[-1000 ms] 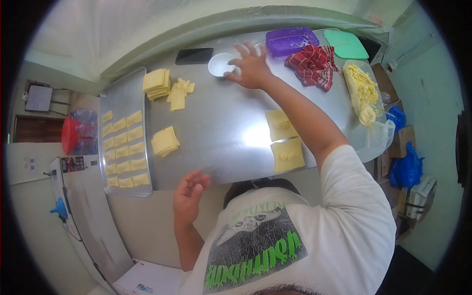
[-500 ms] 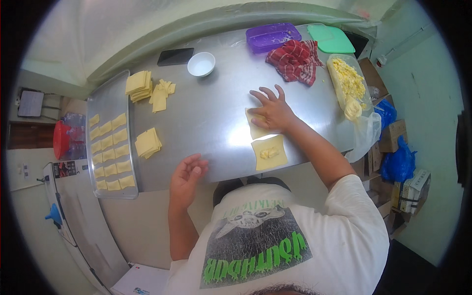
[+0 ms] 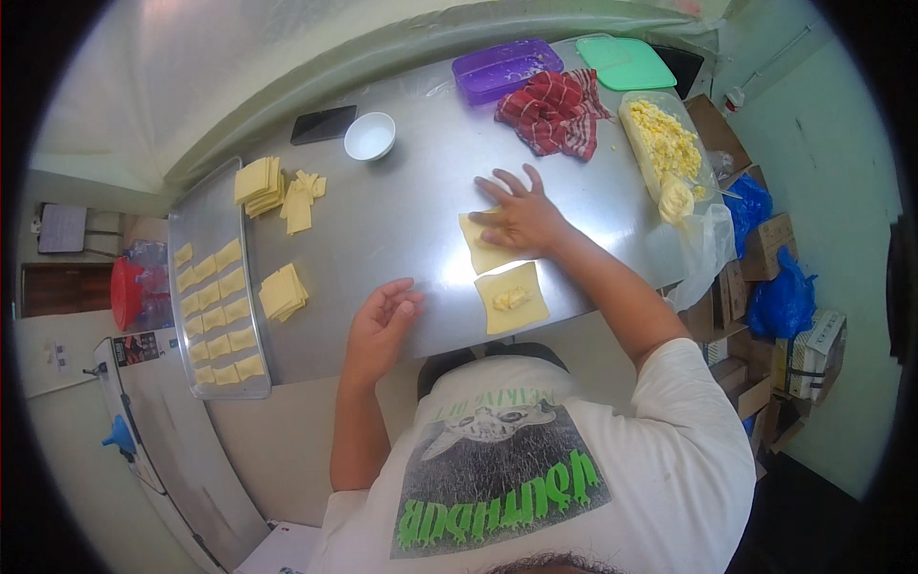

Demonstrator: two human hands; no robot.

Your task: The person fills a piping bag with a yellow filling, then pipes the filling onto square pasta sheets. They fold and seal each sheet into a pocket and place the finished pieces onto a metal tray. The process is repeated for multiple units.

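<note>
Right hand (image 3: 521, 215), fingers spread, presses flat on a dough square (image 3: 483, 247) near the bench's (image 3: 402, 239) front edge, pinning it for filling; a filled square (image 3: 512, 298) lies just beside. Left hand (image 3: 381, 323), loosely curled and empty, rests at the front edge.

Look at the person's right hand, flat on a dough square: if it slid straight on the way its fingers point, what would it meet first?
Probably bare steel table first; farther on that line, roughly, sits the white bowl. The right hand points up-left, though the fisheye bends lines.
</note>
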